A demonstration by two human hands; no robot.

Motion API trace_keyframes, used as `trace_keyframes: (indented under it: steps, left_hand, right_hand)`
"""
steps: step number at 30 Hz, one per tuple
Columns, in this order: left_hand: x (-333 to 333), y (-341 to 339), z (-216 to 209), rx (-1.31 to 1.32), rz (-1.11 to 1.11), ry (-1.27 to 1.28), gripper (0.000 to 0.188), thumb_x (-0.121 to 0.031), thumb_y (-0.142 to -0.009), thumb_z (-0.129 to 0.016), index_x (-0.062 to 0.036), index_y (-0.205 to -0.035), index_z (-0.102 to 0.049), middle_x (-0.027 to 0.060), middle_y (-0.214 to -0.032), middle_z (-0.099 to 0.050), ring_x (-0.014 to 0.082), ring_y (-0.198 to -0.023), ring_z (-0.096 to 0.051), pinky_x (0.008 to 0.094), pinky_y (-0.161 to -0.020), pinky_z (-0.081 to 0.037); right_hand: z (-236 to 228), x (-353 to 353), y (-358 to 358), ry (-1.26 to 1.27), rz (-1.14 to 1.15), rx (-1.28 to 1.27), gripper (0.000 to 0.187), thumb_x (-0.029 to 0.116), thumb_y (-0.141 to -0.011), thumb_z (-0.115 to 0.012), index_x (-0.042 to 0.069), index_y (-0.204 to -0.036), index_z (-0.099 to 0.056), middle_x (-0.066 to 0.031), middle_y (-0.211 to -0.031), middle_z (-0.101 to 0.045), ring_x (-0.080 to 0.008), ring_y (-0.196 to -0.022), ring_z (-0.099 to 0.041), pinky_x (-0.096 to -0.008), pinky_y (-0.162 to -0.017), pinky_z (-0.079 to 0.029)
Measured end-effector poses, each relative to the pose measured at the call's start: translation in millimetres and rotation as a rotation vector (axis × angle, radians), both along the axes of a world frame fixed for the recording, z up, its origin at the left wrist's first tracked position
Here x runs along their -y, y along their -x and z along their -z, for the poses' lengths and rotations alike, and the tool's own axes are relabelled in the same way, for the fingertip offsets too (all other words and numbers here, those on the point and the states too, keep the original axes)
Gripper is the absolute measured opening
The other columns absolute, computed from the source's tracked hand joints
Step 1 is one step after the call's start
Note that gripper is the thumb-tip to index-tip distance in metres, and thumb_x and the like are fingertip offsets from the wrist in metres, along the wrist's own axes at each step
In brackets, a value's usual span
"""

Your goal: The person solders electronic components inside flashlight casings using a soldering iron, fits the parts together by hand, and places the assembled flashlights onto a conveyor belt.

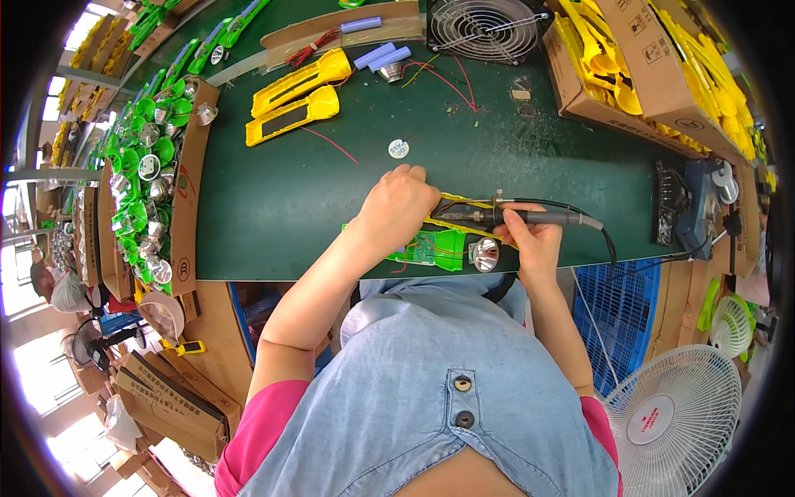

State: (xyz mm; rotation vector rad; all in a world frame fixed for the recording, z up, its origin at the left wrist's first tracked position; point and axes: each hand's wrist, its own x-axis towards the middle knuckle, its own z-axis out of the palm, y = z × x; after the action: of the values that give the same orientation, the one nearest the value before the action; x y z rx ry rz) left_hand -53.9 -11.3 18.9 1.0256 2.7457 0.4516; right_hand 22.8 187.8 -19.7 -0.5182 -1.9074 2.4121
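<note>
The right hand (523, 236) grips the grey-handled soldering iron (530, 217) in a pencil hold. The left hand (396, 207) is curled, pressing down on the green plastic flashlight half-shell (435, 248) at the near edge of the dark green surface (273, 199), just right of frame centre; whether it pinches a wire cannot be told.

Risks:
- The iron tip works close to the left fingertips; a slip along the shell could probably burn them.
- Lingering heat may melt the green plastic or scorch the thin red wires lying in the shell.
- The shell sits at the surface edge; a loosened hold could let it tip off.
- The iron's black cable (609, 244) hangs over the edge and may drag the handle off line.

Orientation: the iron's long axis runs nearly horizontal across the frame, tip pointing left toward the left hand. The shell's long axis also runs left to right, its silver reflector cup (484, 255) at the right end.
</note>
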Motion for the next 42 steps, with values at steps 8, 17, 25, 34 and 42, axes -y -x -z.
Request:
trace_keyframes:
  steps: [8, 17, 25, 34, 42]
  left_hand:
    - [-1.6, 0.2, -1.1, -0.001, -0.004, 0.038, 0.011, -0.002, -0.068, -0.057, -0.0063, -0.075, -0.065, 0.0109, -0.075, -0.052, 0.0265, -0.081, -0.052, 0.0355, -0.069, -0.045]
    - [-3.3, -2.3, 1.7, -0.094, 0.006, 0.147, 0.010, -0.006, -0.068, -0.058, -0.0092, -0.073, -0.066, 0.0084, -0.074, -0.054, 0.0241, -0.078, -0.053, 0.0341, -0.069, -0.042]
    - [-4.0, -2.5, 0.6, -0.176, -0.004, 0.208, 0.009, -0.010, -0.066, -0.060, -0.0120, -0.069, -0.068, 0.0059, -0.071, -0.053, 0.0218, -0.077, -0.053, 0.0328, -0.066, -0.039]
    - [-1.7, -1.7, -3.0, -0.215, -0.005, 0.245, 0.008, -0.011, -0.065, -0.061, -0.0112, -0.068, -0.069, 0.0064, -0.072, -0.053, 0.0218, -0.079, -0.051, 0.0330, -0.067, -0.038]
    - [6.7, -32.5, -43.7, -0.089, 0.082, -0.070, 0.016, -0.007, -0.065, -0.058, -0.0097, -0.078, -0.067, 0.0035, -0.079, -0.050, 0.0205, -0.082, -0.048, 0.0314, -0.071, -0.037]
  right_hand:
    - [4.1, -1.0, -14.1, 0.039, 0.175, -0.214, 0.016, 0.001, -0.080, -0.059, -0.003, -0.096, -0.058, -0.0105, -0.081, -0.062, -0.0134, -0.068, -0.061, -0.0222, -0.059, -0.049]
    - [-11.1, -25.9, -35.9, -0.713, 0.006, -0.412, 0.024, 0.008, -0.080, -0.062, -0.003, -0.101, -0.057, -0.0147, -0.097, -0.061, -0.0204, -0.082, -0.063, -0.0353, -0.080, -0.048]
    - [-12.8, -30.7, -30.0, -0.927, -0.171, -0.377, 0.041, 0.011, -0.068, -0.069, 0.004, -0.106, -0.056, -0.0101, -0.113, -0.056, -0.0272, -0.111, -0.049, -0.0479, -0.103, -0.025]
    - [-4.8, -37.0, -31.1, -0.951, -0.179, -0.393, 0.046, 0.009, -0.068, -0.068, 0.005, -0.111, -0.052, -0.0084, -0.113, -0.057, -0.0250, -0.109, -0.051, -0.0479, -0.104, -0.023]
    - [-2.8, -36.7, -29.9, -0.898, -0.149, -0.378, 0.044, 0.008, -0.069, -0.068, 0.006, -0.110, -0.052, -0.0050, -0.109, -0.059, -0.0238, -0.109, -0.051, -0.0474, -0.104, -0.022]
